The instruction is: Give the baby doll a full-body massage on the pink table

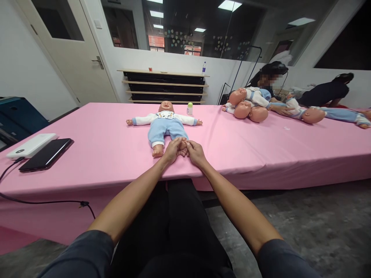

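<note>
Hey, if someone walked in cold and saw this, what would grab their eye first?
Probably the bright pink table cover spanning the room, with a baby doll in pale blue and white clothes lying face up at its middle. The left hand and right hand meet around one of its feet. A heap of similar dolls lies at the far right.

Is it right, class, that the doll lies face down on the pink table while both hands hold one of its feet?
Not quite. The head view shows the doll lying face up on the pink table. The left hand and right hand do hold one foot.
</note>
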A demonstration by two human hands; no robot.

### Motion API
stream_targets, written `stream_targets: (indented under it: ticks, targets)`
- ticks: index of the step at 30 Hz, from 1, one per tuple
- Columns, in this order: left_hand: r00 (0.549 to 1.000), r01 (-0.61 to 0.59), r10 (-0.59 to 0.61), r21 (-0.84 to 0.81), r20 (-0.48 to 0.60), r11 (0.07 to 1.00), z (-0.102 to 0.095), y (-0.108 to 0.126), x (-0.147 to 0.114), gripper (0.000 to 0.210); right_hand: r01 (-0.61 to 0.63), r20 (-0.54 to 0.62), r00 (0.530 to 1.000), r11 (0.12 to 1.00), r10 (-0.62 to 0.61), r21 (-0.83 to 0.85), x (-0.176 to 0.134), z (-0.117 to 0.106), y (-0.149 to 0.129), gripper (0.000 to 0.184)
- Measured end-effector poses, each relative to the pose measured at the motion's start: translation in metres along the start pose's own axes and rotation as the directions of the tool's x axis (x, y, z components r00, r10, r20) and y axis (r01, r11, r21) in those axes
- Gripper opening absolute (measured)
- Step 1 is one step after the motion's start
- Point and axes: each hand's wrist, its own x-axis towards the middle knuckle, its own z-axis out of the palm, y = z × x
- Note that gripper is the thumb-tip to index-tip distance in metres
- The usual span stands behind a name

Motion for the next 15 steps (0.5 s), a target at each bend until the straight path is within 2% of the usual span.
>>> stream_targets:
  ticks: [5, 15]
  targets:
    - [0.999, -0.022, 0.021, -0.017, -0.041, 1.0, -0.0009, 0.0017, -0.0015, 0.039, 0.052, 0.016, 0.999, 0.997, -0.051, -0.06, -0.0007, -0.0015, -0.003, 0.036]
    - [0.998, -0.014, 0.015, 0.012, -0.056, 1.0, 0.0073, 0.0101, -0.0078, 0.032, 0.069, 0.047, 0.996, 0.997, -0.07, 0.039, -0.0007, 0.0002, -0.0047, 0.037]
